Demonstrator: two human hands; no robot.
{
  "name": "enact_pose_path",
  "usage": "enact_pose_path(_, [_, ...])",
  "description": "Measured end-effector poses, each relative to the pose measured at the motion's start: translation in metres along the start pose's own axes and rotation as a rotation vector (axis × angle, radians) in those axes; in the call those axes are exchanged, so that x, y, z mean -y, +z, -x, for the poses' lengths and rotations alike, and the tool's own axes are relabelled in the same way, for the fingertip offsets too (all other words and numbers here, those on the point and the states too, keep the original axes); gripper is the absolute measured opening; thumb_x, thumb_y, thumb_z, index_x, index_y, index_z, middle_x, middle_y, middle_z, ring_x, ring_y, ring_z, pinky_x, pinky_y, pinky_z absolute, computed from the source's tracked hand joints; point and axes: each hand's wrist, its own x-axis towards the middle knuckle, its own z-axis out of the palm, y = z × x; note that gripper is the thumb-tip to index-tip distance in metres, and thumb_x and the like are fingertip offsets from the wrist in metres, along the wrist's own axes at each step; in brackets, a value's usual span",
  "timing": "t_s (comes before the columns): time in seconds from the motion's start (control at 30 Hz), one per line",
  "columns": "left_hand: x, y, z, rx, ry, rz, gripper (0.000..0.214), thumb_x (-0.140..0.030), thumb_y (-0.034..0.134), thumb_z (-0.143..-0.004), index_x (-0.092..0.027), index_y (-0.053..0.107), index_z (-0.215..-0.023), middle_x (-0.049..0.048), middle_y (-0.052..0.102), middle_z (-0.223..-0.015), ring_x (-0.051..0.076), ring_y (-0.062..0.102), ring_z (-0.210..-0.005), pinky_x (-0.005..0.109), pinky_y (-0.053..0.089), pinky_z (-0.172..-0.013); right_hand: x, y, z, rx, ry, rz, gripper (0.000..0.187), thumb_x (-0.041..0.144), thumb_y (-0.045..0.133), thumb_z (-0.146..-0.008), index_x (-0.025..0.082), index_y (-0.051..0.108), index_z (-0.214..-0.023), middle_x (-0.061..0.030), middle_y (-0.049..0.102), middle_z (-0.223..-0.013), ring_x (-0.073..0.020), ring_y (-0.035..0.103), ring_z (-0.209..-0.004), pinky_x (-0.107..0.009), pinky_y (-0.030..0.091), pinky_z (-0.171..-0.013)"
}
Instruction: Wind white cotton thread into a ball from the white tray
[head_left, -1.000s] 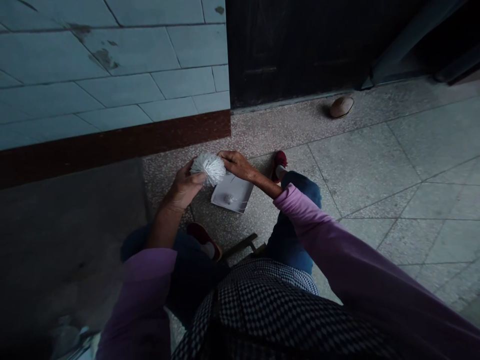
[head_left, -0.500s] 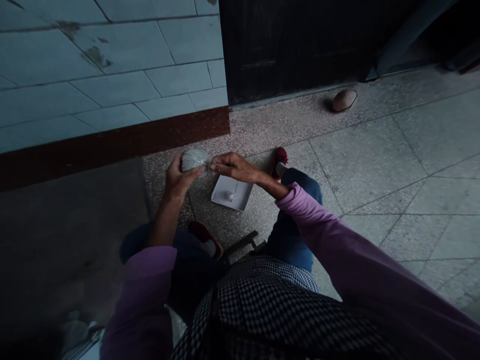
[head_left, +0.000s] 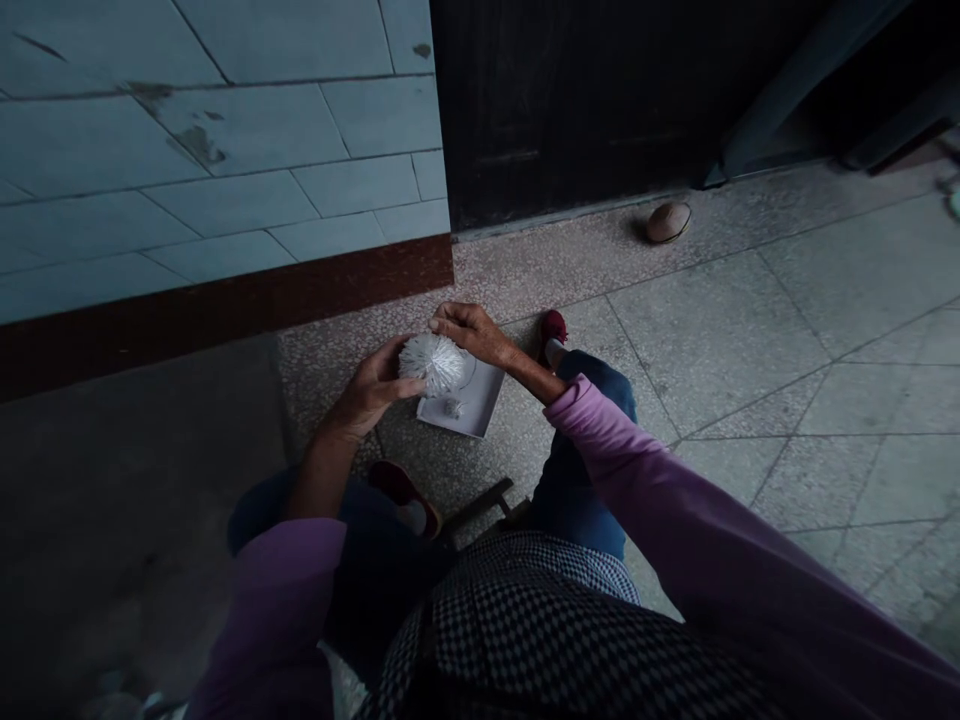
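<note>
My left hand (head_left: pixel 369 388) grips a white fluffy ball of threads (head_left: pixel 433 361) from its left side, thumb against it. My right hand (head_left: pixel 470 328) is closed in a pinch just above and to the right of the ball, touching its top; what the fingertips pinch is too fine to make out. Under both hands a small white box lid (head_left: pixel 469 402) lies on the floor with a little grey lump and a thin thread in it. I sit low, knees in blue trousers, red shoes on the floor.
A tiled wall with a dark red skirting (head_left: pixel 225 300) runs along the left. A dark door (head_left: pixel 570 100) stands ahead. A brown rounded object (head_left: pixel 668 221) lies by the door sill. A wooden stool edge (head_left: pixel 480 503) shows between my legs. Grey floor tiles stretch to the right.
The ball was turned and squeezed in my left hand half a second ago; now it shows its full round fluffy face again. My right hand stays pinching at its top.
</note>
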Motion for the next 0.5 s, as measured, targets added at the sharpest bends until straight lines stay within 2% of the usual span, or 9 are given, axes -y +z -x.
enact_pose_path(0.13, [0.001, -0.001, 0.002, -0.022, 0.03, 0.102, 0.077, -0.037, 0.121, -0.058, -0.024, 0.089, -0.127, 0.0068, 0.091, -0.123, 0.032, 0.085, -0.114, 0.038, 0.071, -0.098, -0.009, 0.007, -0.003, 0.001, 0.02, -0.058, 0.061, 0.058, 0.087, -0.127, 0.023, 0.06, -0.085, 0.0031, 0.054, -0.082, -0.0162, 0.046, -0.079, -0.029, 0.043, -0.076])
enact_pose_path(0.23, [0.004, -0.003, -0.002, -0.07, 0.068, 0.18, 0.075, -0.042, 0.12, -0.061, -0.025, 0.087, -0.127, 0.0073, 0.09, -0.12, 0.034, 0.087, -0.117, 0.042, 0.073, -0.101, -0.016, 0.017, -0.001, 0.024, 0.061, -0.063, 0.066, 0.066, 0.085, -0.125, 0.024, 0.055, -0.083, 0.003, 0.052, -0.081, -0.016, 0.045, -0.08, -0.028, 0.041, -0.074])
enact_pose_path(0.37, [0.013, -0.013, -0.014, -0.21, 0.152, 0.174, 0.076, -0.052, 0.118, -0.063, -0.026, 0.083, -0.126, 0.0066, 0.088, -0.115, 0.034, 0.087, -0.111, 0.042, 0.073, -0.095, -0.018, 0.031, 0.009, 0.147, 0.11, 0.121, 0.047, 0.041, 0.075, -0.128, 0.02, 0.065, -0.087, 0.0016, 0.056, -0.081, -0.018, 0.053, -0.083, -0.029, 0.045, -0.08])
enact_pose_path(0.43, [0.02, -0.021, -0.022, -0.308, 0.205, 0.114, 0.079, -0.052, 0.121, -0.059, -0.025, 0.082, -0.123, 0.005, 0.087, -0.116, 0.03, 0.085, -0.108, 0.038, 0.071, -0.094, -0.014, 0.035, 0.014, 0.233, 0.104, 0.209, 0.035, 0.027, 0.072, -0.126, 0.017, 0.074, -0.093, -0.001, 0.066, -0.087, -0.0197, 0.062, -0.088, -0.031, 0.05, -0.088])
enact_pose_path(0.5, [0.025, -0.03, -0.028, -0.409, 0.256, 0.046, 0.086, -0.05, 0.124, -0.051, -0.025, 0.081, -0.121, 0.0043, 0.088, -0.119, 0.027, 0.083, -0.108, 0.035, 0.07, -0.096, -0.005, 0.034, 0.019, 0.298, 0.077, 0.227, 0.03, 0.021, 0.072, -0.127, 0.017, 0.078, -0.098, -0.0036, 0.076, -0.096, -0.0206, 0.069, -0.094, -0.032, 0.053, -0.095])
